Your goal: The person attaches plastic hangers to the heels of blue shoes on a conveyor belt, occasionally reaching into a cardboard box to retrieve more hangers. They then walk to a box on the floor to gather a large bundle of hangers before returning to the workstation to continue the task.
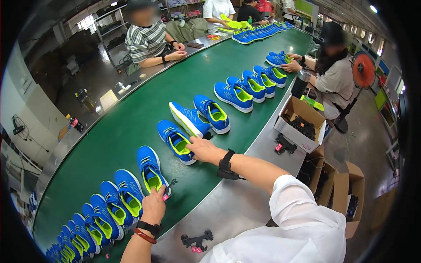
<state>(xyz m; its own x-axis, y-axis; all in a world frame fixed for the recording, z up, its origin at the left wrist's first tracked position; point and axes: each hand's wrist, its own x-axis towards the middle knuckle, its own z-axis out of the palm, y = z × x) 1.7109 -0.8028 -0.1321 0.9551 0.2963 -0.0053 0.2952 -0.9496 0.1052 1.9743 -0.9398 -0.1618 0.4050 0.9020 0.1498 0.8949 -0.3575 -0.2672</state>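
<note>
Shoes, blue with lime insoles, in a curved row along the green belt [131,114]. My right hand [202,150] rests on one shoe [176,141], fingers pressed on its insole, gripping nothing I can make out. My left hand [153,205] pinches a black tag [169,187] with a pink end beside the next shoe [150,168]. One spare tag [197,241] lies on the steel tabletop [237,206], another [284,145] near an open carton [300,122]. Other workers sit along both sides of the belt.
</note>
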